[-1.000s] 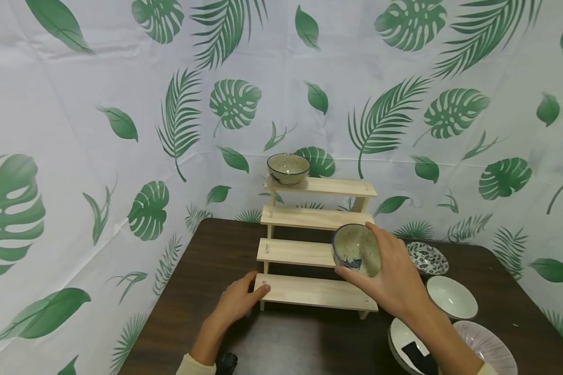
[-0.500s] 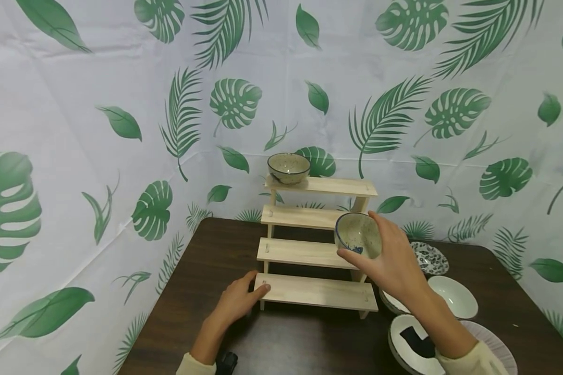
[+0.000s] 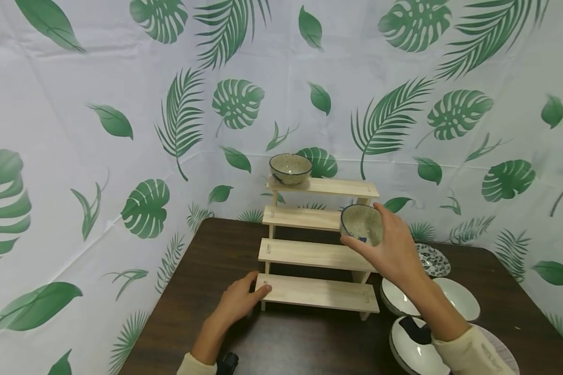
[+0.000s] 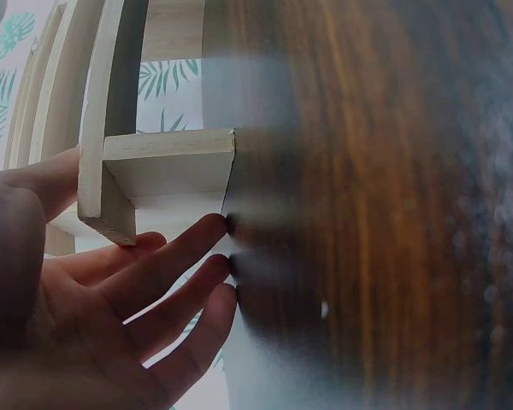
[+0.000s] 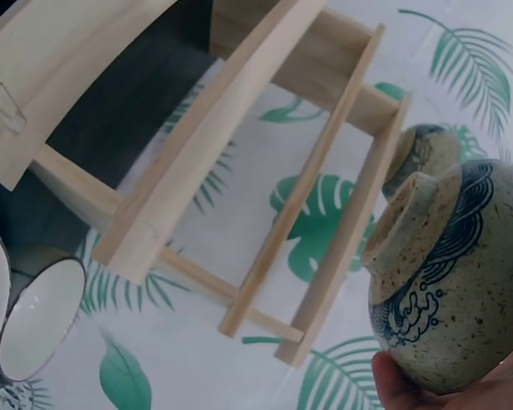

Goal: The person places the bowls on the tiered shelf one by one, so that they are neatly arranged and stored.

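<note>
My right hand (image 3: pixel 396 252) grips a small speckled bowl (image 3: pixel 363 225) by its side, thumb low and fingers at the rim. The bowl hangs in the air, in front of the right part of the wooden tiered stand (image 3: pixel 309 289). In the right wrist view, blue wave patterns circle the bowl (image 5: pixel 466 282) near its foot. My left hand (image 3: pixel 238 298) holds the left end of the stand's lowest step between thumb and index finger. The other fingers (image 4: pixel 184 312) reach down to the tabletop in the left wrist view. A matching bowl (image 3: pixel 290 170) sits at the top step's left end.
Right of the stand on the dark table (image 3: pixel 281 344) are several dishes: a black-and-white patterned one (image 3: pixel 432 260), a pale green-white bowl (image 3: pixel 460 298), white bowls (image 3: pixel 415 349) and a ribbed plate (image 3: pixel 499 346), partly behind my forearm. A leaf-print cloth (image 3: pixel 281 78) hangs behind.
My right hand has raised the small bowl from in front of the third step to about the second step's height, slightly rightward. My left hand stays on the stand.
</note>
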Tool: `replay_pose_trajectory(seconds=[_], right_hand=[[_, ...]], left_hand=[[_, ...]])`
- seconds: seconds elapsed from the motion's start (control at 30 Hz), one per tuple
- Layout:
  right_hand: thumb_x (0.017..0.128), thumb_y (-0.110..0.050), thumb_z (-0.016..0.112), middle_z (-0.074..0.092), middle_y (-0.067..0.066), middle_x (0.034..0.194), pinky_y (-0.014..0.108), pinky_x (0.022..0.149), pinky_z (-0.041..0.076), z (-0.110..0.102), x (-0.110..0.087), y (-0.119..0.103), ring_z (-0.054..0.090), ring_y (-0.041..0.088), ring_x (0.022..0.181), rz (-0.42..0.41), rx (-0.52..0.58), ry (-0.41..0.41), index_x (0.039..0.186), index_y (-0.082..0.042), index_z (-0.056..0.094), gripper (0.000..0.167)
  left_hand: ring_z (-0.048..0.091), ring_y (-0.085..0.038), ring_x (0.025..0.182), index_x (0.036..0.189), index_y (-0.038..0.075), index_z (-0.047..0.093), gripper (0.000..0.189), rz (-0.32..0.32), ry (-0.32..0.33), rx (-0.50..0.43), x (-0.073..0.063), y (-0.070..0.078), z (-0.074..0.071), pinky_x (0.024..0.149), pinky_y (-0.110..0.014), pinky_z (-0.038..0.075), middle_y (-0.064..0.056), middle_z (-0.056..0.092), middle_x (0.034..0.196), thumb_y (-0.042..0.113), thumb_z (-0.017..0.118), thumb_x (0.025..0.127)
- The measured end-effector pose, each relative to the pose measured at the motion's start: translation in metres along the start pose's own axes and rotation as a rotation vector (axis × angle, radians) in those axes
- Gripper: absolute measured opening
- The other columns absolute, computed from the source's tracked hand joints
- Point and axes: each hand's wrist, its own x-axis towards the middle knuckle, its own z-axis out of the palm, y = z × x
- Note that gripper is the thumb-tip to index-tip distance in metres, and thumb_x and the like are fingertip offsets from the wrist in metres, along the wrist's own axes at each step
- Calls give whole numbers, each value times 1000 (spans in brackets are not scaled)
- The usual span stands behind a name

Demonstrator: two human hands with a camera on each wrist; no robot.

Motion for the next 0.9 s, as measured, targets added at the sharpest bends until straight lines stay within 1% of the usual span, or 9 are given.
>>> replay_pose_trajectory(seconds=[0.1, 0.33, 0.5, 0.77, 0.9], right_hand=[[82, -72, 73, 41, 27, 159, 75, 104, 36, 0, 2, 2, 39, 51, 144, 12, 1, -2, 164, -14, 28, 110], [83, -69, 74, 42, 28, 158, 76, 105, 36, -3, 10, 3, 39, 52, 144, 4, 4, 23, 163, -8, 29, 109], [84, -67, 74, 40, 28, 159, 77, 106, 35, -7, 17, 1, 38, 52, 145, -7, 24, 37, 162, -7, 29, 109], [83, -69, 74, 40, 27, 160, 75, 107, 34, -7, 26, -2, 37, 50, 146, -2, 31, 59, 162, -8, 29, 109], [84, -69, 73, 39, 26, 161, 75, 107, 34, -8, 30, -1, 37, 51, 146, -5, 37, 58, 163, -8, 28, 109]], left_hand=[[59, -49, 128, 149, 1, 51, 73, 4, 0, 2, 1, -1, 1, 102, -72, 42, -25, 62, 141, 51, 64, 98], [59, -48, 129, 149, 2, 51, 72, -3, -1, 0, 0, -2, 2, 102, -72, 42, -24, 62, 142, 52, 64, 98], [59, -48, 128, 148, 2, 52, 71, 1, 9, 8, 1, -2, 3, 102, -73, 42, -25, 63, 141, 50, 64, 98], [59, -49, 128, 149, 2, 51, 72, -1, 0, 0, 1, -2, 3, 102, -73, 41, -25, 62, 141, 52, 63, 98], [59, -49, 128, 150, 2, 50, 73, -3, -1, -4, 0, -2, 3, 102, -73, 41, -25, 62, 142, 52, 63, 98]])
